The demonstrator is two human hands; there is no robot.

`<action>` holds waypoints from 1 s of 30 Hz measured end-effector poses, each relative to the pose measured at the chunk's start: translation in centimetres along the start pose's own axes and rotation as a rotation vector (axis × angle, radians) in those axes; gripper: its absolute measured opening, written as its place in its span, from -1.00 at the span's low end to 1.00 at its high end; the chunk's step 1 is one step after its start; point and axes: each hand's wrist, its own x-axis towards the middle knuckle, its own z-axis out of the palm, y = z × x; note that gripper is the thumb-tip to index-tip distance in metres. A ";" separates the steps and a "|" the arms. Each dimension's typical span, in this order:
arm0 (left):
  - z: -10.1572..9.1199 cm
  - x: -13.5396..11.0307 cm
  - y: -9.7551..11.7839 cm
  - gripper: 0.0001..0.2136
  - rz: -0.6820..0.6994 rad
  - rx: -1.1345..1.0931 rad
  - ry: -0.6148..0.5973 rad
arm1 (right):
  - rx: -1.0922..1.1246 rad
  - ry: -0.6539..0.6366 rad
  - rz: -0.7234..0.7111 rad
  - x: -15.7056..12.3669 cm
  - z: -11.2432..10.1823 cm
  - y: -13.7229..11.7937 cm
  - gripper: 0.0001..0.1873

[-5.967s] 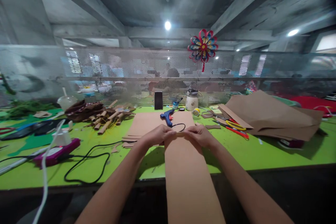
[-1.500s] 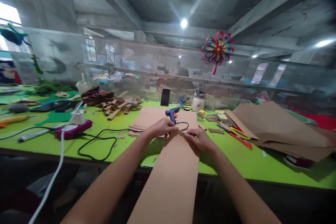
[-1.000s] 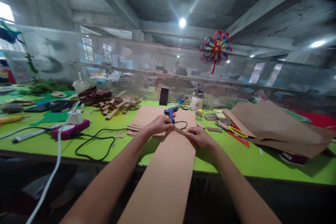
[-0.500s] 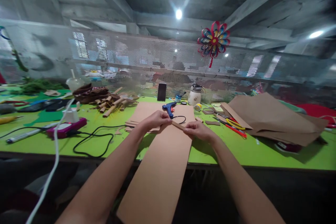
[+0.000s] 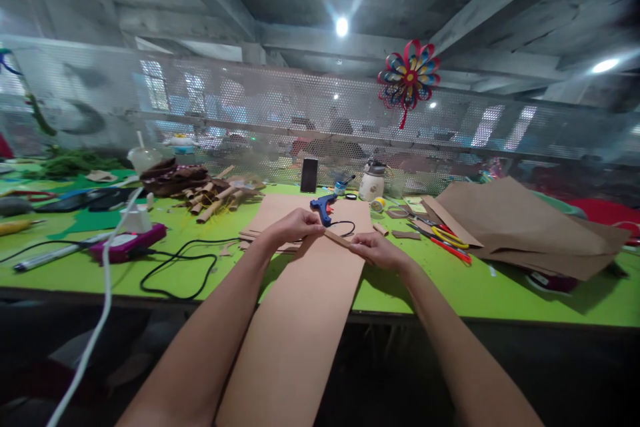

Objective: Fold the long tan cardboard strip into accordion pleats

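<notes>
A long strip of brown kraft paper [image 5: 295,320] hangs from the table edge toward me. Its far end is folded or rolled into a narrow band [image 5: 337,238] between my hands. Closed fingers of my left hand [image 5: 300,225] pinch the band's left end, and my right hand [image 5: 377,248] grips its right end, thumb and fingers together. Just beyond lies a blue glue gun [image 5: 324,207] on a stack of brown paper sheets [image 5: 275,210]; its black cord loops behind my hands.
On the right, scissors [image 5: 450,237] lie by a large crumpled pile of brown paper [image 5: 520,220]. A purple power strip [image 5: 130,243] and a white cable [image 5: 107,280] are on the left. Rolled paper tubes [image 5: 215,203], a phone [image 5: 309,175] and a jar [image 5: 372,181] stand farther back.
The hanging part of the paper strip has shifted slightly left and down. Both hands keep their pinch on the band, moving only a little.
</notes>
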 end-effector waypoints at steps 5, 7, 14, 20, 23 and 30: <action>-0.3 0.1 -1.1 -0.72 -0.033 -0.032 -0.092 | -0.036 0.028 -0.024 -0.3 -0.3 -0.4 -0.54; -0.3 0.3 -1.6 -0.75 -0.039 0.007 -0.115 | -0.018 -0.017 -0.028 -0.5 -0.4 -0.5 -0.50; 1.1 0.8 -1.7 -0.73 -0.026 0.303 -0.108 | 0.024 -0.003 -0.048 -0.4 -0.5 -0.3 -0.53; 2.5 0.8 -1.0 -0.75 0.070 0.381 -0.085 | 0.109 0.278 -0.021 0.1 -0.4 0.2 -0.59; 3.5 0.9 -0.4 -0.75 0.169 0.418 -0.054 | 0.081 0.315 -0.032 0.3 -0.2 0.4 -0.63; 4.8 1.2 -0.2 -0.67 0.252 0.533 0.058 | 0.297 0.353 0.021 0.7 0.5 0.8 -0.59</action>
